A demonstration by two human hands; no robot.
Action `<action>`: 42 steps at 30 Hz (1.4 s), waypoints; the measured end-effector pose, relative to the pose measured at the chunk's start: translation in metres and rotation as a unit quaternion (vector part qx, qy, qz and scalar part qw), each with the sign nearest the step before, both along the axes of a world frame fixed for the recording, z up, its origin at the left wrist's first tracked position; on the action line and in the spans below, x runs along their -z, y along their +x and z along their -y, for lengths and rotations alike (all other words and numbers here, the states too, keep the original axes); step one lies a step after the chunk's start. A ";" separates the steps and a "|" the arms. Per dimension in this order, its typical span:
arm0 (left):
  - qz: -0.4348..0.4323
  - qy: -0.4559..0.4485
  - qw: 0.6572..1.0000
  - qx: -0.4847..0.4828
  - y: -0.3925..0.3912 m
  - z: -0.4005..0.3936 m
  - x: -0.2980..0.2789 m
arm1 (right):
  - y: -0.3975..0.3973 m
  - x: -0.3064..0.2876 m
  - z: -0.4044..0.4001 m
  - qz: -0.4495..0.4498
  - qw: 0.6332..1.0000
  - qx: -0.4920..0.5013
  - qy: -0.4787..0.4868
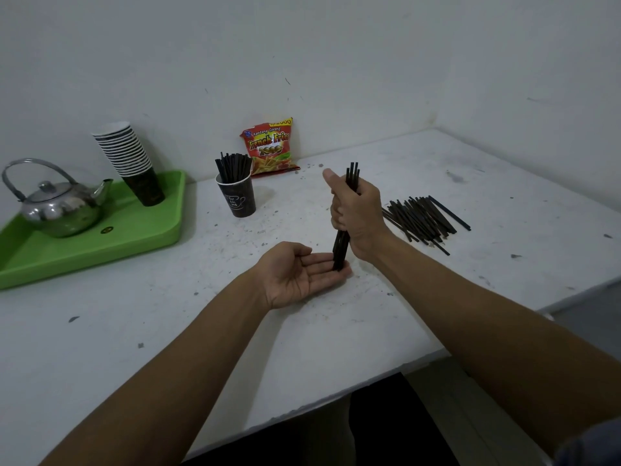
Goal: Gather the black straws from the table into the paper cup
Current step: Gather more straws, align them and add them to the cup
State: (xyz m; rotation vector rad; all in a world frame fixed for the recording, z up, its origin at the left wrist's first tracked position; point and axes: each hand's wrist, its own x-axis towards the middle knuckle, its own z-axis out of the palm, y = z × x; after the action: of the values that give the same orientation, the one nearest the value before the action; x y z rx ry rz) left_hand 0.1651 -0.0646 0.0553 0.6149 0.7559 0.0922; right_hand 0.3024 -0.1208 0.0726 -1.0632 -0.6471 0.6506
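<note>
My right hand [356, 216] is closed around a bundle of black straws [341, 250], held upright above the middle of the table. The bundle's lower ends rest on the fingers of my left hand [299, 274], which lies palm up and open beneath it. A dark paper cup [239, 199] stands further back to the left, with several black straws [233, 168] sticking out of it. A loose pile of black straws [420, 218] lies on the table to the right of my right hand.
A green tray [141, 237] at the left holds a metal teapot [57, 206] and a leaning stack of paper cups [129, 159]. A red snack bag [270, 146] leans on the back wall. The white table's [201, 348] front edge runs diagonally near my right forearm.
</note>
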 end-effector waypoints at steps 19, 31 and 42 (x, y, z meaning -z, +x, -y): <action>-0.003 0.005 1.000 -0.021 -0.001 -0.005 0.000 | -0.007 -0.004 -0.007 0.000 1.000 0.018 -0.003; -0.007 0.026 0.998 -0.064 -0.012 -0.033 -0.007 | -0.009 -0.007 -0.031 0.039 0.999 -0.003 -0.035; -0.185 0.414 0.861 -0.231 -0.037 -0.149 -0.011 | -0.029 -0.049 -0.147 0.040 0.999 -0.015 -0.002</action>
State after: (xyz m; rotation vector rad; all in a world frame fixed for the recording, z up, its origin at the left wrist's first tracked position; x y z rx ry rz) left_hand 0.1278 0.0842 0.0659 1.2830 1.2385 0.7959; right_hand 0.2735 0.0259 0.1213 -1.0890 -0.7328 0.6388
